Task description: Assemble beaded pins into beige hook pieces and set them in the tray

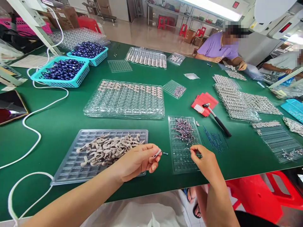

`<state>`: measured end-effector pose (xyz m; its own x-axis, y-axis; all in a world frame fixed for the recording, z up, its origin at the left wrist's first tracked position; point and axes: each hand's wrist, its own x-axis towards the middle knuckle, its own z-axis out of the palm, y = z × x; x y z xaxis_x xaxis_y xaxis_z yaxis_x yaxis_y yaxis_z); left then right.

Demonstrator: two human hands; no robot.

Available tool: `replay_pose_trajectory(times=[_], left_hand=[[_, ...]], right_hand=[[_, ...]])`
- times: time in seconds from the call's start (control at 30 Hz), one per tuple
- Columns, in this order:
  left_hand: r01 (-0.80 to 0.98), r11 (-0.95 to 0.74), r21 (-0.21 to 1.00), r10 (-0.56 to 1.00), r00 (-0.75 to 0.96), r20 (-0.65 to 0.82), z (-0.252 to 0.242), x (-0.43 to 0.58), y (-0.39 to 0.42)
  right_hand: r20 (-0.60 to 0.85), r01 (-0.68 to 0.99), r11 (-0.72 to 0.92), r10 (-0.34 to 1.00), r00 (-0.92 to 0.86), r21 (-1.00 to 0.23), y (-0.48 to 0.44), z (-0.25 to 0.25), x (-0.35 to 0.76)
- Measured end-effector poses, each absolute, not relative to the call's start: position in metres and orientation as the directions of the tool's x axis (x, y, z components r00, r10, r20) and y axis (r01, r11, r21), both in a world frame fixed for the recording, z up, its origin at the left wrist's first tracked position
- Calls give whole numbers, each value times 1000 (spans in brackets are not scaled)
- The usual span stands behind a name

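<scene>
My left hand (140,160) is closed, thumb and fingers pinching a small beige plastic shell (157,153) with a short wired tip sticking out to the right. Behind and left of it, a clear compartment tray (68,167) carries a heap of similar beige hooked shells (107,148). My right hand (204,159) is over the right edge of a second clear tray (178,164), its thumb and forefinger pinched together. A thin pale strand shows at those fingertips, too small to name. Small wired parts (184,129) lie piled on that tray, just beyond the fingers.
A black-handled hammer (219,121) rests partly on red packets (201,102), near loose blue wires (214,140). Filled trays (127,110) stand farther back. Blue baskets (73,80) hold dark shiny pieces. A white cable (38,132) loops at left. Two people sit across at right.
</scene>
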<state>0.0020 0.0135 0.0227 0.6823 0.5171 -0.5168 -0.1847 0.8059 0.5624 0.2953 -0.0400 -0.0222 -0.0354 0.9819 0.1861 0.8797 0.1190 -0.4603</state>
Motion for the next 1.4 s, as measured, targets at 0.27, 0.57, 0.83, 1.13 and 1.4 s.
replay_pose_trajectory(times=[0.27,0.57,0.83,1.13,1.4], left_hand=[[-239,776,583,569,664,-485,11,1,15],[107,298,949,817,485,-311,12,-12,11],[383,-202,901,878,479,-6,6,-10,7],[318,37,947,860,473,-192,8,-9,7],[78,445,892,741,527,-416,6,-6,12]], right_hand=[[379,674,314,924,-55,-669,-55,-10,230],[368,430,377,924,-108,-821,-43,-11,184],[412,477,423,901,-133,-770,-41,-12,182],[483,601,499,851,-205,-624,-40,-14,183],[300,325,323,946,-120,-889,-39,-18,183]])
